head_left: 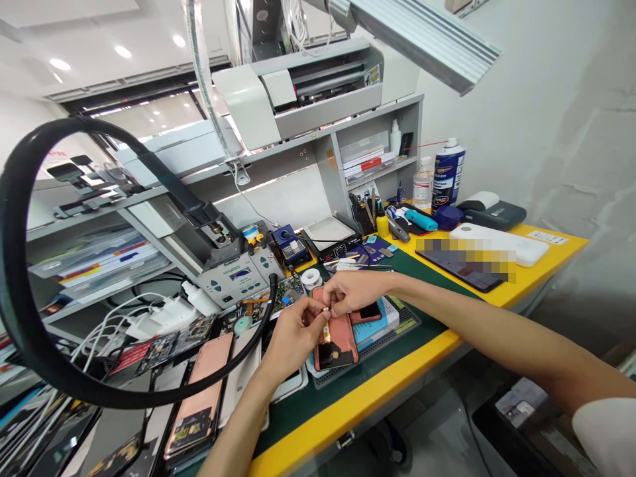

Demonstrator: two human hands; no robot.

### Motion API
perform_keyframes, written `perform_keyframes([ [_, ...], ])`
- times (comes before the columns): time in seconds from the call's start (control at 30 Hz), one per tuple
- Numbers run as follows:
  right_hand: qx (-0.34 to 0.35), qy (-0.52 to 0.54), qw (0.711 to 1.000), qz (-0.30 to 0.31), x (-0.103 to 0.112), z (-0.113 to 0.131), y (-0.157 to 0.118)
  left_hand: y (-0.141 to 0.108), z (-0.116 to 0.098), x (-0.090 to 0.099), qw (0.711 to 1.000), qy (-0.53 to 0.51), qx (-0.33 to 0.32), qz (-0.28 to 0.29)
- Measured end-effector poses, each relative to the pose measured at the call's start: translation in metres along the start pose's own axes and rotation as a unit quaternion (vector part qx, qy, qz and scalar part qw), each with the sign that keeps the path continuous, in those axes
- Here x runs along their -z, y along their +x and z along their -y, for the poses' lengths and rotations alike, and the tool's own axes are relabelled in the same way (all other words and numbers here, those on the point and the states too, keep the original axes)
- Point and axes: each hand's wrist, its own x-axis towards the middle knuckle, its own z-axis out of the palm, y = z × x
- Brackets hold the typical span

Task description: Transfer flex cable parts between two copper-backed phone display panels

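Now both hands come together, left hand [293, 344] and right hand [355, 291] pinching narrow gold strip [326, 333] just above copper phone back panel [346, 348], which lies on grey perforated tray [377, 354], kept low for steady fingers.

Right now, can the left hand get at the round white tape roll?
Probably yes: the round white tape roll sits just beyond the left hand, nothing between them, though it's at the copper phone panel.

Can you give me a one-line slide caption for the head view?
Left hand and right hand pinch a small gold strip above a copper phone.
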Motion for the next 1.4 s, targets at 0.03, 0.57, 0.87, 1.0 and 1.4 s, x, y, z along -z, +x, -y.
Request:
perform_keyframes([
  [0.03, 0.001, -0.004, 1.0, 0.0, 0.0, 0.0005, -0.0002, 0.0, -0.0002, 0.0002, 1.0, 0.0, 0.001, 0.002],
  [0.57, 0.016, -0.072, 0.997, 0.002, 0.0004, -0.0011, 0.0002, -0.0002, -0.0057, 0.0, 1.0, -0.02, 0.005, 0.014],
  [0.87, 0.024, -0.043, 0.999, 0.0, 0.0009, 0.0003, 0.0003, -0.0008, -0.0073, -0.0004, 0.999, -0.05, 0.004, 0.017],
  [1.0, 0.015, -0.047, 0.999, -0.01, 0.0008, -0.0014, 0.0004, 0.0, -0.0059, -0.0008, 0.999, -0.048, -0.007, 0.008],
  [1.4, -0.02, 0.024, 0.999, -0.01, 0.0015, 0.001, -0.0001, 0.0004, -0.0062, -0.0023, 0.997, -0.075, 0.004, 0.013],
])
